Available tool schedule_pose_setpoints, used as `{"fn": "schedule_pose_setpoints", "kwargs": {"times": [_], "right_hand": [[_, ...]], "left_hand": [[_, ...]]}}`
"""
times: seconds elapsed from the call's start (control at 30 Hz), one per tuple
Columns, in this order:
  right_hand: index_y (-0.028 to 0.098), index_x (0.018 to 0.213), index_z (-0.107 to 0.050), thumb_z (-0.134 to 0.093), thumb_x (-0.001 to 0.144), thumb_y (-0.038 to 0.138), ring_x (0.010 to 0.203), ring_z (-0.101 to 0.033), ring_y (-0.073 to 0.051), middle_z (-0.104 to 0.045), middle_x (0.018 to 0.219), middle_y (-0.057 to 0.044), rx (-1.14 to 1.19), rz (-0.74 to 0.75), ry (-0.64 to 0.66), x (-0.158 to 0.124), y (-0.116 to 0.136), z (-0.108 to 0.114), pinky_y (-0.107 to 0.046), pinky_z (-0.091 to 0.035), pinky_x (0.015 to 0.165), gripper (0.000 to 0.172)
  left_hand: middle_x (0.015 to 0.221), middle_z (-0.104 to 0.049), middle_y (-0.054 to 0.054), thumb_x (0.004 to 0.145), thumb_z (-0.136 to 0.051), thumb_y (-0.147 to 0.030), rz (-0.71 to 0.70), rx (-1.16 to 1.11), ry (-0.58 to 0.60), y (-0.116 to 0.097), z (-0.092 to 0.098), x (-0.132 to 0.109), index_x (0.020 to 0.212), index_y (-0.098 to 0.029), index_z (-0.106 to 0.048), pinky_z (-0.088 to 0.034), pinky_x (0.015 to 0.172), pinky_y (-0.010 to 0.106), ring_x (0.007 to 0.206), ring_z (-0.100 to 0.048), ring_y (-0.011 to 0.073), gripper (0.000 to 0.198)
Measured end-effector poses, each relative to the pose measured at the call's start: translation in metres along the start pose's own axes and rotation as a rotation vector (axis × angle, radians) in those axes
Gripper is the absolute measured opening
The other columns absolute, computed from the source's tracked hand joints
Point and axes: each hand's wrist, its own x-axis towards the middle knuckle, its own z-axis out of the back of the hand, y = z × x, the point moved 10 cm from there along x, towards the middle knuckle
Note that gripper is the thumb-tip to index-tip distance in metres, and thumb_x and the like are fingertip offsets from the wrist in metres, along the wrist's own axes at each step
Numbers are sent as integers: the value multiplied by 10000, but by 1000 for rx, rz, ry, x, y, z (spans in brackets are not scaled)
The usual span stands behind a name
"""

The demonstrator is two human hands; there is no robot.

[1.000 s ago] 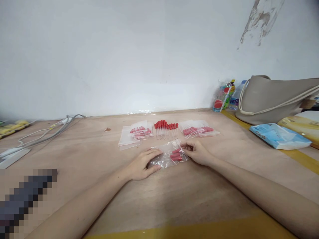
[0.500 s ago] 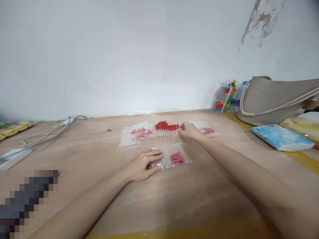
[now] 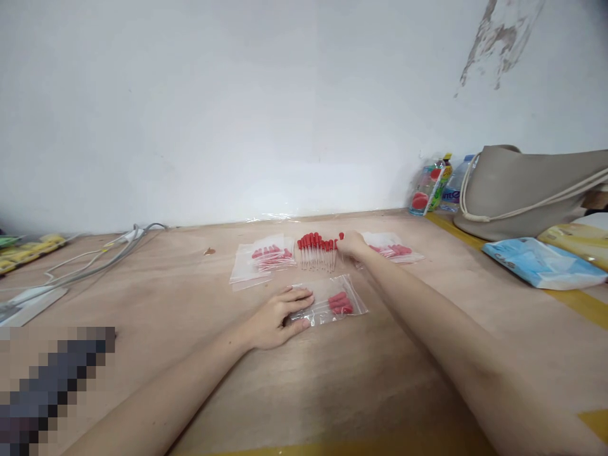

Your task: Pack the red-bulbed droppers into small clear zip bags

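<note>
Both arms (image 3: 441, 316) fwd, L hand (image 3: 278, 318) spread on clear bag (image 3: 320, 313), R hand (image 3: 353, 246) pinching red-topped dropper (image 3: 341, 235)

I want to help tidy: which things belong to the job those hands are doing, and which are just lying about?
Seem part of the job:
loose red-topped droppers, beside the right hand
clear zip bag, under the left hand
left stack of zip bags
right stack of zip bags

Probably just lying about:
grey bag
drink bottles
blue packet
yellow packet
grey cable
</note>
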Motion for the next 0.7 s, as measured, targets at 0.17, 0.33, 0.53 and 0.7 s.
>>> {"fn": "schedule_pose_setpoints", "kwargs": {"times": [0.17,0.33,0.53,0.7], "right_hand": [[111,1143,-438,-401,724,170,533,-593,-151,-586,570,-10,222,-28,-25,-44,-31,21,-235,-450,489,425],[179,1240,-229,-452,660,173,412,-524,-130,-494,520,77,790,-81,-159,-95,-70,27,-235,-440,408,622],[241,1029,-340,-516,627,162,488,-575,-132,-492,574,80,959,-86,-135,-104,-67,18,-256,-510,470,445],[237,935,-373,-542,699,185,571,-616,-118,-541,657,55,1105,-108,-53,-107,-59,5,-266,-536,569,295]], "left_hand": [[1332,-449,79,865,-495,-367,8,-14,-4,1,0,1,1294,-232,-435,-276,1052,459,1237,-402,232,454],[1333,-447,78,858,-506,-377,8,-31,-18,3,0,2,1289,-238,-441,-267,1058,462,1239,-401,233,457],[1332,-449,81,860,-495,-379,18,-18,-7,2,0,2,1289,-232,-443,-267,1060,456,1240,-400,227,457],[1317,-466,82,854,-503,-377,10,-14,-15,-1,2,1,1289,-219,-440,-279,1055,443,1229,-410,223,467]]}}
